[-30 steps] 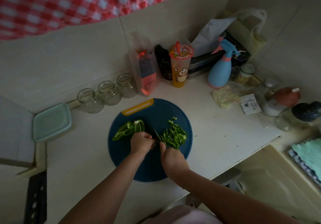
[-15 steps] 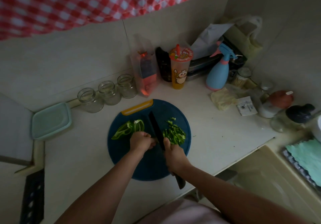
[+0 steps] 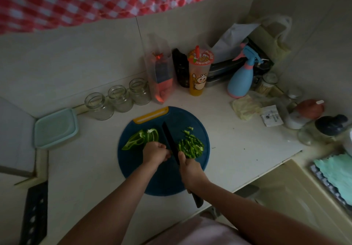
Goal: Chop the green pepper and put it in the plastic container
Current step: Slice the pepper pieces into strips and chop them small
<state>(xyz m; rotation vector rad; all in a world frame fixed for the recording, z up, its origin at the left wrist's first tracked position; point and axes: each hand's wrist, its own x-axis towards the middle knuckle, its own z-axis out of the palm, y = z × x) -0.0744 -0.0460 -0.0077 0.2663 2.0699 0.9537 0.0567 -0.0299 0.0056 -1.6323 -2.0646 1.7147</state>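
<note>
A round dark-blue cutting board (image 3: 163,180) with a yellow handle strip lies on the white counter. On its left part lie uncut green pepper pieces (image 3: 141,138); on its right a pile of chopped pepper bits (image 3: 190,146). My left hand (image 3: 155,152) is curled on the near end of the uncut pepper. My right hand (image 3: 189,170) grips the handle of a black knife (image 3: 169,140), whose blade runs between the two pepper heaps. A pale-green plastic container (image 3: 56,127) sits at the far left of the counter.
Three glass jars (image 3: 118,98) line the wall behind the board, then a clear bag, a printed drink cup (image 3: 199,71) and a blue spray bottle (image 3: 242,79). Small jars and packets crowd the right. The counter edge runs close below the board.
The knife blade has come up from low among the chopped bits and now lies long across the board between the heaps. My left hand has stayed on the pepper.
</note>
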